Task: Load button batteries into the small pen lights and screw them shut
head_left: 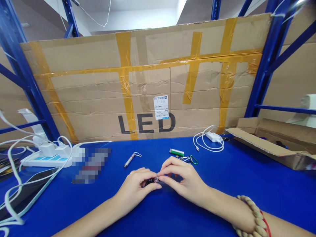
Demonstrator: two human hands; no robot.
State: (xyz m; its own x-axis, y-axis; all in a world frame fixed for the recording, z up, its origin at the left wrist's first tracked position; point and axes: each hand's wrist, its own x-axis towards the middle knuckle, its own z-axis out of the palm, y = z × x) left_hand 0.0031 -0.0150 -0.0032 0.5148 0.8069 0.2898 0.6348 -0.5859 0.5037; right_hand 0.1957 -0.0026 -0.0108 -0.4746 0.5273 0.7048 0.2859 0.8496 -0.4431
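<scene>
My left hand (140,184) is closed around a small black tube (149,181) that has a shiny silver end (156,179). The thumb and fingertips of my right hand (184,177) pinch at that silver end, so both hands meet on the tube. Most of its body is hidden by my left fingers. Just beyond my right hand lies a small green and silver keychain flashlight (176,152), with a green carabiner clip (194,160) beside it, partly covered by the hand. Farther left, a silver pen-shaped keychain flashlight (128,161) with a metal clip rests on the blue table.
A white power strip (46,161) with tangled cables and a phone (29,191) occupy the left side. At the back right sit a coiled white cable (209,140) and an open cardboard box (271,144). A large taped cardboard panel (98,98) stands behind the table.
</scene>
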